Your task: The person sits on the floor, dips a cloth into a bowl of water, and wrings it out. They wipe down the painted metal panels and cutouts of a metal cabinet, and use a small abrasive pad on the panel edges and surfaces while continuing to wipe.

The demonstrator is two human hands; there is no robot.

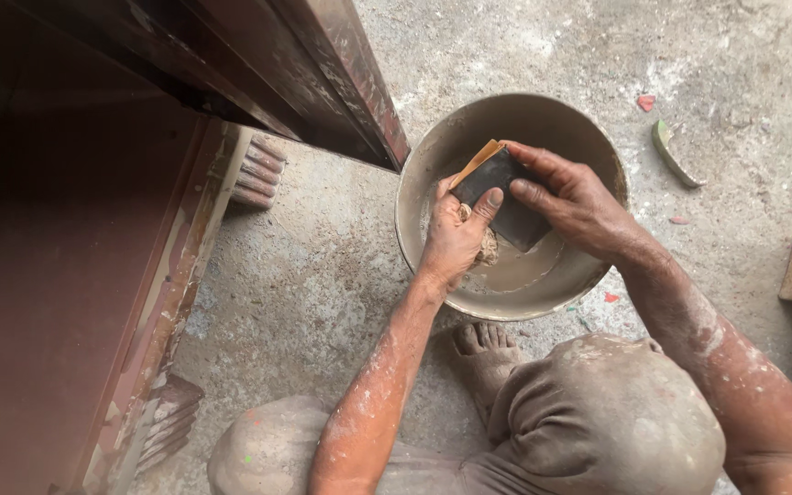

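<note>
Dark reddish-brown metal door panel: upright, at left. Round grey mud-coated basin: on the concrete floor, holding wet tan putty (pooled low). Right hand: fingers closed over a folded dark sandpaper sheet with tan backing, above the basin. Left hand: thumb pinching the sheet's lower edge. Risk: slick fingers could drop the sheet into the putty.

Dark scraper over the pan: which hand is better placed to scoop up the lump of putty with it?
Probably the right hand: it grips the dark scraper from above, over the pan. The left hand only steadies the scraper's edge and cradles the putty lump.
</note>
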